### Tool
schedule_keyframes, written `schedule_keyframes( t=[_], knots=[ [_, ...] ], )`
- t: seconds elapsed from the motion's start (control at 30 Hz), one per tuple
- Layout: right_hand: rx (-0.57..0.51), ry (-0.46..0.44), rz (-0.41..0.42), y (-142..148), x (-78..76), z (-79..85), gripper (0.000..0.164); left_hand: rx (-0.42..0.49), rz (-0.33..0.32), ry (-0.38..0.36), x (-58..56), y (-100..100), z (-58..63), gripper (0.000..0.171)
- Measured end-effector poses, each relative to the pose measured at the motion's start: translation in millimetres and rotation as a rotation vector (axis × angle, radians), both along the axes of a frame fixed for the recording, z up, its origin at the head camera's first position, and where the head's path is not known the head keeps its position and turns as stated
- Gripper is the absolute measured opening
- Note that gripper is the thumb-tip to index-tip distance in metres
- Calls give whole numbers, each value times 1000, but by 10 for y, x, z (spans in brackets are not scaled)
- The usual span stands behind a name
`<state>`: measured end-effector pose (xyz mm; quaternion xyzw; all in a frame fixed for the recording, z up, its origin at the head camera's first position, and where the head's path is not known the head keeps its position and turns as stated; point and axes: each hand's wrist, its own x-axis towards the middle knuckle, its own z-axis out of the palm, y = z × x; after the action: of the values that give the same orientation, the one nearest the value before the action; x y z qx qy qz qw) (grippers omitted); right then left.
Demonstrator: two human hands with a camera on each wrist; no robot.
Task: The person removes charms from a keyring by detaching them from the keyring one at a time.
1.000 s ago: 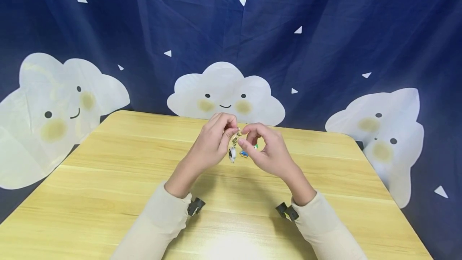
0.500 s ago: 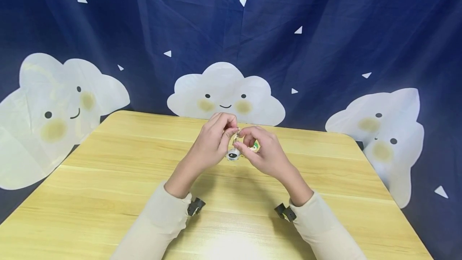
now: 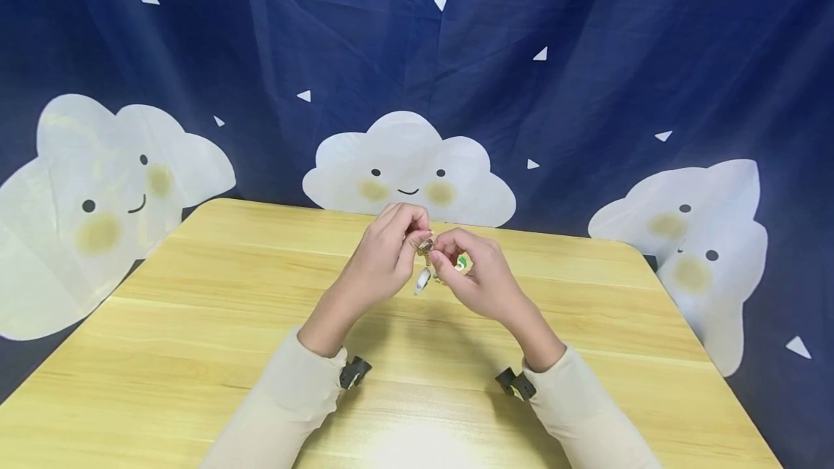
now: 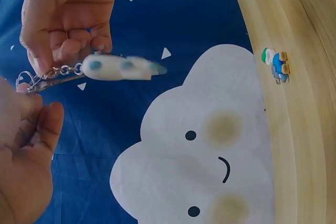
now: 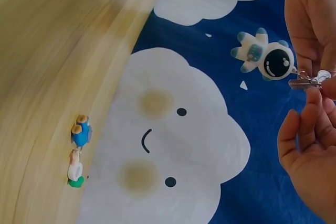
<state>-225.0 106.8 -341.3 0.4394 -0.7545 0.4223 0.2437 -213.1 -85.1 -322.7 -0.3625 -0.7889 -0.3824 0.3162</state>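
High above the wooden table, my left hand (image 3: 384,259) pinches the metal ring end of an astronaut keychain (image 3: 423,281) between thumb and fingers. My right hand (image 3: 478,270) comes in from the other side, thumb and fingertips at the same ring and chain. A silver key (image 5: 303,84) shows beside the short chain (image 4: 63,70) in the wrist views. The white astronaut figure (image 5: 262,57) with a black visor and teal patches dangles free below the fingers. Fingers cover part of the ring.
On the wooden table (image 3: 260,266), near its far edge, lies a small figure charm (image 4: 277,65) with a blue body and green cap; my right hand hides most of it in the head view. A dark blue curtain (image 3: 365,35) with smiling clouds hangs behind.
My right hand has shifted slightly left and closed in on the ring. The astronaut has swung round to face the head view, then turned edge-on. The left hand stays in place.
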Motion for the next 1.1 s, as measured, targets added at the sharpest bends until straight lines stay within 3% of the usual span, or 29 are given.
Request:
schedule_keyframes(
  t=[0.27,0.5,0.73,1.1],
  knots=[
    [-137,-265,63,33,59,49,16,20,-16,53,-9,-4,1,9],
    [-186,-372,94,45,90,90,15,24,-34,101,-17,9,-4,12],
    [-267,-536,114,34,138,146,14,18,-39,138,-19,20,-12,11],
    [-319,-681,113,27,168,194,16,19,-43,231,-40,44,-18,12]
  ],
)
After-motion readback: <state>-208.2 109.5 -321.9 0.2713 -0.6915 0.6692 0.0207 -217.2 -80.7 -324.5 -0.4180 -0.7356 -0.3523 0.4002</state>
